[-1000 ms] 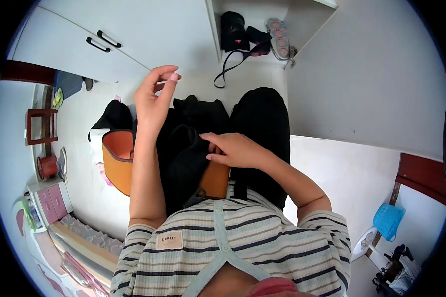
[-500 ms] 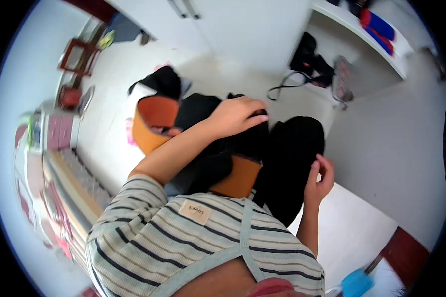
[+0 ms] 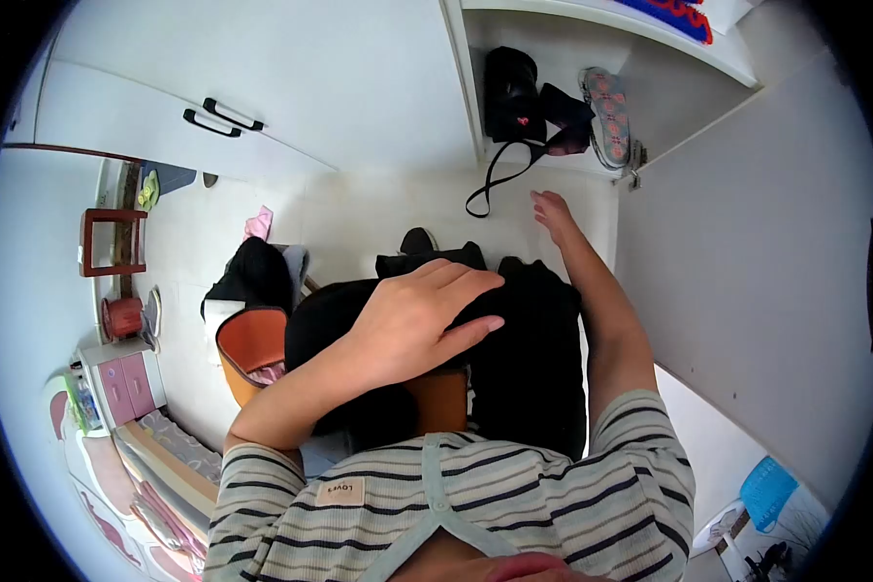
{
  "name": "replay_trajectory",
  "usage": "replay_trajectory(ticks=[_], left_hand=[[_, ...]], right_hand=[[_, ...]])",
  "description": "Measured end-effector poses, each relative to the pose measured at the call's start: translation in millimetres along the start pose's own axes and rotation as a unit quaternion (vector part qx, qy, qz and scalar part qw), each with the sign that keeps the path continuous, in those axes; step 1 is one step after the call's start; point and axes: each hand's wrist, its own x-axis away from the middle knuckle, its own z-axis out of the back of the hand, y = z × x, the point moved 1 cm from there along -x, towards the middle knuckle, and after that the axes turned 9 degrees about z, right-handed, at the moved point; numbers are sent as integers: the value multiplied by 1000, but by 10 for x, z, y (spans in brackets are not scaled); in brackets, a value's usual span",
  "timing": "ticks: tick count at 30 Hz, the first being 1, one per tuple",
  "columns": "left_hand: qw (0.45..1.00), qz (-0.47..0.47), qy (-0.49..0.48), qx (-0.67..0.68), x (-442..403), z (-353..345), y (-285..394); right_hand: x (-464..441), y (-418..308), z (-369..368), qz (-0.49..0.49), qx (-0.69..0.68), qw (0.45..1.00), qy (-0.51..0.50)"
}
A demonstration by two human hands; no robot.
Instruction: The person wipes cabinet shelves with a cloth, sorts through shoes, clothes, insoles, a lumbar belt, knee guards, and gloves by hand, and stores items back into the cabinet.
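Note:
My left hand (image 3: 422, 315) hovers over or rests on my black-trousered lap (image 3: 529, 349), fingers stretched and thumb apart, with nothing visible in it. My right hand (image 3: 551, 211) reaches forward past my knee toward the open cabinet, fingers extended and apparently holding nothing. Ahead of it, a black strap (image 3: 485, 194) hangs down onto the floor from a black bag (image 3: 514, 92) on the cabinet's bottom. Beside the bag stands a grey slipper (image 3: 608, 116) with a pink pattern. Below my left wrist is an orange-brown panel (image 3: 436, 400), partly hidden by the arm.
An orange open bin (image 3: 233, 364) with cloth inside stands left of my legs, beside a black cloth item (image 3: 252, 281). The open cabinet door (image 3: 757, 252) bounds the right side. Closed white doors (image 3: 262, 68) stand ahead. A pink cloth (image 3: 259, 223) lies on the floor.
My right hand has moved from beside my right knee forward toward the cabinet. My left hand stays above my lap. The camera view has turned, bringing the cabinet more to the centre.

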Motion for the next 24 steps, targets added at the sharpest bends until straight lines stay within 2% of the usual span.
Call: replay_trajectory(ticks=[3,5,7,9,11,12,13,15,17,19,21,23,24], left_hand=[[999,23,21,39,-185,-164,-253],[995,91,-6,44,-237,-290,-448],[997,72,-23,14,-282,-212,-440],[987,122,-29,103,-313,-214,-431],[989,118,-19,91,-327,-204,-463],[991,112,-4,78,-339,-182,-489],[991,111,-5,80,-358,-160,-497],[995,87,50,15,-390,-106,-482],[997,62,46,-20,-412,-88,-498],[994,64,51,-68,-423,-74,-470],[994,51,80,-61,-402,-95,-500],[985,147,-75,58,-348,-89,-567],[969,196,-67,134,-319,-104,-552]], right_hand=[[-473,97,-210,-3,6,999,53],[-702,171,-341,-10,-2,998,70],[-852,201,-491,-17,-8,996,85],[-916,256,-612,1,-241,970,17],[-683,54,-824,92,-85,991,-51],[-351,-241,-937,139,31,977,-157],[81,-608,-1019,182,147,937,-259],[807,-1188,-1071,198,230,862,-406],[1444,-1713,-947,329,223,789,-468],[1911,-2194,-796,299,178,742,-573],[2094,-2339,-715,339,168,680,-628],[2051,-2344,-681,368,142,675,-624],[1864,-2260,-675,329,40,747,-576]])
